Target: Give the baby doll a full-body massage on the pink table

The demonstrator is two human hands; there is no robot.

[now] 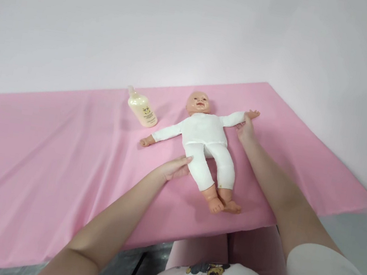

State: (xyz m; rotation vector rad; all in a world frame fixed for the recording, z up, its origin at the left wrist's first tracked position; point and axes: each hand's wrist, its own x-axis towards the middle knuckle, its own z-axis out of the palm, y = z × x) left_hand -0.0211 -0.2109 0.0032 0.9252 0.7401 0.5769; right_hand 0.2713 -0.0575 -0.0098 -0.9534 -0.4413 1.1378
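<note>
**On the pink tabletop: steadying the doll**

Near the front edge of the tabletop (43,172), the doll (204,134) lies face-up. Left hand (175,167), grip spread, rests against its thigh; right hand (245,130) loosely pinches its sleeve. Better to support gently, without tugging. A lotion bottle (142,108) lies far-left.

place: baby-care practice room | cues: pink sheet (45,158), doll (205,145), lotion bottle (142,109), bare wall (118,17)

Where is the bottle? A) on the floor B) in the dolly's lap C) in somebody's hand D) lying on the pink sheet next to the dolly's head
D: the bottle lies on the pink sheet just left of the doll, near its head, with neither the left hand nor the right hand on it.
</note>
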